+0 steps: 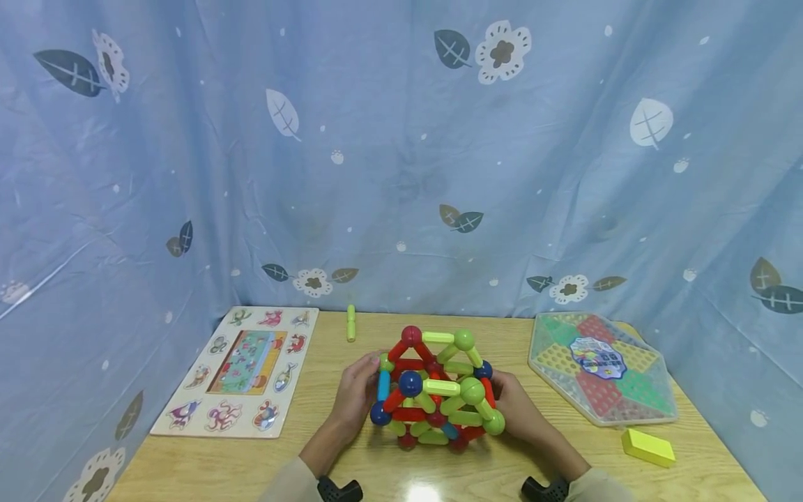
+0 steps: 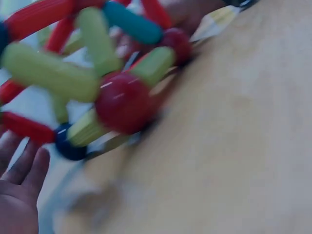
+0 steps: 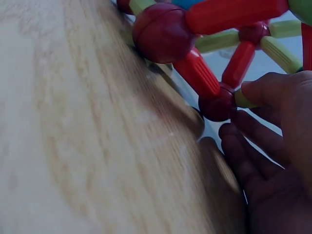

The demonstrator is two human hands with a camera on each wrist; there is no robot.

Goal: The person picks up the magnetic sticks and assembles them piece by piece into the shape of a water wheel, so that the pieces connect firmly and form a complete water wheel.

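A construction of magnetic rods and balls, in red, green and blue, stands between my two hands over the table. My left hand is at its left side. In the left wrist view, straight fingers reach up against a red rod next to a dark blue ball; the thumb is out of sight there. My right hand is at the right side. In the right wrist view, its thumb and index finger pinch a short green rod beside a low red ball, and the other fingers lie below.
A sea-animal puzzle board lies on the left. A green rod lies at the back near the curtain. To the right are a clear hexagonal game box and a yellow block on the wooden table.
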